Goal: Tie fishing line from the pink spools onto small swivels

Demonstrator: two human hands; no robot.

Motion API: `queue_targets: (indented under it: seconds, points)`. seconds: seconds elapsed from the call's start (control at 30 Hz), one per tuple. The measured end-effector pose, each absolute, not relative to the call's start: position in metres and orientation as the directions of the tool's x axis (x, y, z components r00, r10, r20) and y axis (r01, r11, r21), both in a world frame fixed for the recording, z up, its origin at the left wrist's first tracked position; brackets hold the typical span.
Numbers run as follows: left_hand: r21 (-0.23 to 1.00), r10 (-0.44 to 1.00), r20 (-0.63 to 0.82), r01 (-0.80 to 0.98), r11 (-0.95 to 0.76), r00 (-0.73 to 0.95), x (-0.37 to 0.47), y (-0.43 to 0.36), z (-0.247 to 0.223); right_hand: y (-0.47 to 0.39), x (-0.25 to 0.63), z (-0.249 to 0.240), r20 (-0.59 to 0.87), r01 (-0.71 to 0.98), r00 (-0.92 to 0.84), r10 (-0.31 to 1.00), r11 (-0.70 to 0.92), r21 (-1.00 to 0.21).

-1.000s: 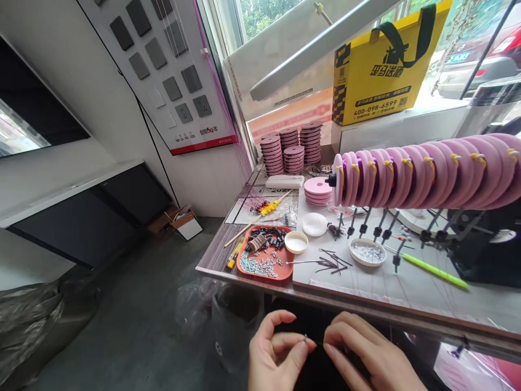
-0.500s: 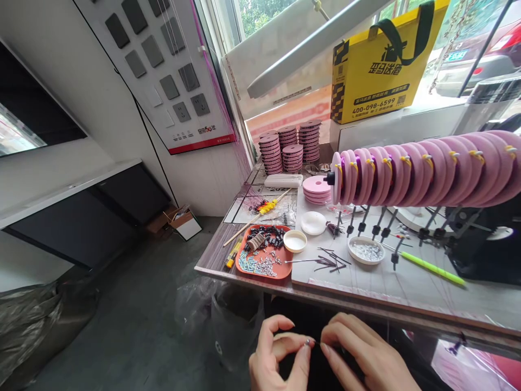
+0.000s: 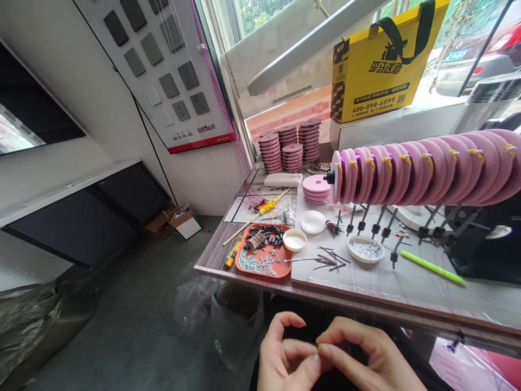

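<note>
In front of the table edge, my left hand (image 3: 287, 355) is closed in a pinch, its thumb against a finger while another finger curls above. Half a second ago a small silvery bead showed in this pinch; now the fingertips hide it. My right hand (image 3: 362, 353) is pinched too, its thumb and forefinger touching the left fingertips. What it holds is too small or hidden to make out. Nearest on the table is an orange tray (image 3: 266, 274) with silver beads (image 3: 266, 264), light blue-green tubes (image 3: 250, 262) and black pieces (image 3: 272, 236).
Pink spools (image 3: 411, 171) hang in a row on a rod at right, with weighted black pegs below. A white dish (image 3: 365, 259) of pale bits, a green pen-like stick (image 3: 431, 267) and dark thin strips (image 3: 328, 262) lie on the table. Stacked spools (image 3: 271, 152) stand behind.
My right hand has moved left until its fingertips meet those of my left hand, which has shifted slightly right. The silvery bead between my left fingertips has gone out of sight.
</note>
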State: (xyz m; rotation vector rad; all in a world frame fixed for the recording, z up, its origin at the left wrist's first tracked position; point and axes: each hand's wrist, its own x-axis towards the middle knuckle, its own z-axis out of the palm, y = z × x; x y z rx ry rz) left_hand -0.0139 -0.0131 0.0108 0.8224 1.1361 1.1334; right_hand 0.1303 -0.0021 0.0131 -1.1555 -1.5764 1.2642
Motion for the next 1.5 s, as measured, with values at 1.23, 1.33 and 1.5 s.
queue_targets:
  seconds: [1.23,1.33,1.5]
  points:
    - [0.263,0.709,0.6,0.746,-0.611,0.369,0.001,0.015,-0.001,0.07,0.164,0.059,-0.053,0.799,-0.293,0.955,0.213,-0.563]
    - [0.072,0.635,0.648,0.796,-0.601,0.421,0.01,0.017,-0.009,0.072,0.163,0.059,-0.099,0.82,-0.298,0.949,0.202,-0.535]
    - [-0.13,0.601,0.612,0.815,-0.565,0.514,0.012,0.025,-0.014,0.075,0.162,0.061,-0.142,0.846,-0.298,0.944,0.192,-0.497]
